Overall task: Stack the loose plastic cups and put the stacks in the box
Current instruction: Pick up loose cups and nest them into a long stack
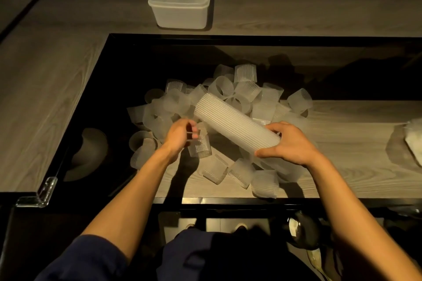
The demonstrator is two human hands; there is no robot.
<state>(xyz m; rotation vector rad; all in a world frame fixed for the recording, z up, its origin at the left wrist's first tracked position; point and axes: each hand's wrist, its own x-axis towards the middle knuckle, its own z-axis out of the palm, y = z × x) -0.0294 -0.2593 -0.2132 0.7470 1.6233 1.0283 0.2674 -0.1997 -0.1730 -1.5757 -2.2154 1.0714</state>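
My right hand (290, 143) wraps its fingers (277, 131) round the near end of the long cup stack (233, 118), slanted over the loose cups (246, 93) on the bench (57, 75). My left hand (180, 137) pinches a single cup (199, 148). Beyond stands the box (180, 0).

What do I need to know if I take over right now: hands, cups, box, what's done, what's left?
Left hand pinches one loose cup by its rim.
Right hand grips the near end of a long stack held over the pile of loose cups.
Box stands beyond, apparently empty.
Done: one long stack.
Left: stack the remaining cups, box all stacks.
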